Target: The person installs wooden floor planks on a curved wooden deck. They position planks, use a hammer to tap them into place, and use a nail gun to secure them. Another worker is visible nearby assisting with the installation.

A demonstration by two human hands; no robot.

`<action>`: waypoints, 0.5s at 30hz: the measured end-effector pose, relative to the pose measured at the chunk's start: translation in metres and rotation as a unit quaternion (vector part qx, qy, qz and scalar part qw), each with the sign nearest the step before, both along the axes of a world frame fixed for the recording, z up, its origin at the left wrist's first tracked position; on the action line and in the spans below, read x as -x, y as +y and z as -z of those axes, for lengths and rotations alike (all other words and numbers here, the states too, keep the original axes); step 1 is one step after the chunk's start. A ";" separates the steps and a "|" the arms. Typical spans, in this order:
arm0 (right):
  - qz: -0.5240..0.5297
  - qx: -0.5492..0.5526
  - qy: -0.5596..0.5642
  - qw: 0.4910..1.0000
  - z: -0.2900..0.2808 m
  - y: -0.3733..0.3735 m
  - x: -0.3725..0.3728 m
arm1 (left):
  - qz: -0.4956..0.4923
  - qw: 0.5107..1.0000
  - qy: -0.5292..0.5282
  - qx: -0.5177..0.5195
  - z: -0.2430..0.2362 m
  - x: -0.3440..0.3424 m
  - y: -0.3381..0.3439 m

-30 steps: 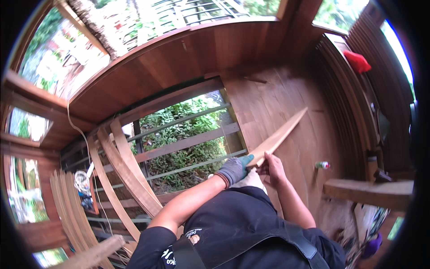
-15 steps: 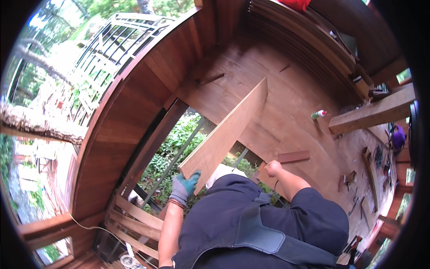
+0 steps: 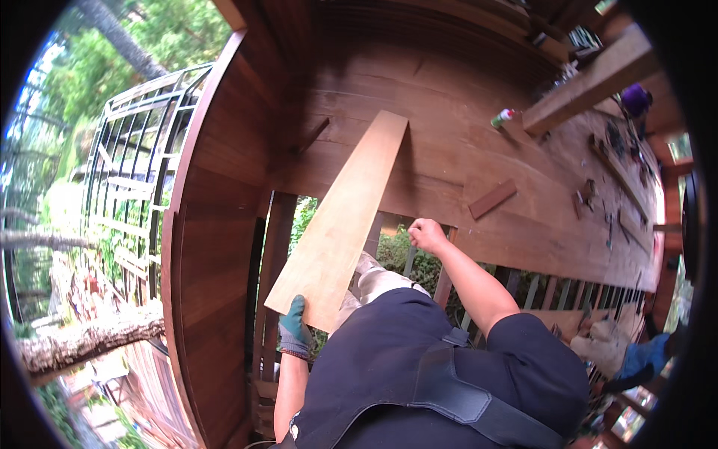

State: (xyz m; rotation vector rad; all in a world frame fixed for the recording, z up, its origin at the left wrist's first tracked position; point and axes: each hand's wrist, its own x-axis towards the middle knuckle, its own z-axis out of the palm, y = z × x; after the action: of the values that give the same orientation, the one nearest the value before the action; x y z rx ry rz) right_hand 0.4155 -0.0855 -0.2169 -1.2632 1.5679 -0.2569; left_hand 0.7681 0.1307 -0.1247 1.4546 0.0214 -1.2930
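A long pale wooden board (image 3: 340, 224) slants away from me, with its far end over the brown plank floor. My left hand (image 3: 295, 326), in a grey and green glove, grips its near end, the thumb lying on the upper face. My bare right hand (image 3: 428, 235) hovers to the right of the board, over the floor's open edge. Its fingers are curled closed; whatever they hold, if anything, is hidden. A short reddish wood offcut (image 3: 493, 200) lies on the floor (image 3: 449, 161) beyond that hand.
Open joists (image 3: 553, 292) with plants below run along the floor's near edge. A white and green bottle (image 3: 502, 117) stands by a thick timber beam (image 3: 591, 82). Scattered tools lie at right. A person in a blue top (image 3: 643, 358) is at lower right. A wooden wall (image 3: 217, 224) rises at left.
My view has turned and shifted. The board now shows its broad face more fully, still in my left hand. My right hand has moved away from the wood piece near the gap.
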 end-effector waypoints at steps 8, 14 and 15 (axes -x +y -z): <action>0.346 -0.233 0.150 0.896 0.023 0.269 0.148 | 0.089 0.993 0.071 0.017 -0.007 -0.038 -0.002; 0.461 -0.282 0.106 0.835 0.022 0.438 0.093 | 0.158 0.986 0.055 0.006 -0.021 -0.047 0.004; 0.457 -0.287 0.089 0.837 0.024 0.455 0.075 | 0.160 0.985 0.059 -0.005 -0.034 -0.044 0.002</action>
State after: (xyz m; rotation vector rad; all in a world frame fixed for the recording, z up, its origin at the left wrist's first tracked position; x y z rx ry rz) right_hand 0.3401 0.3698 -0.2408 -0.0017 2.1143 -0.2324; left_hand 0.8124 0.1325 -0.0904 1.4261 -0.1323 -1.6414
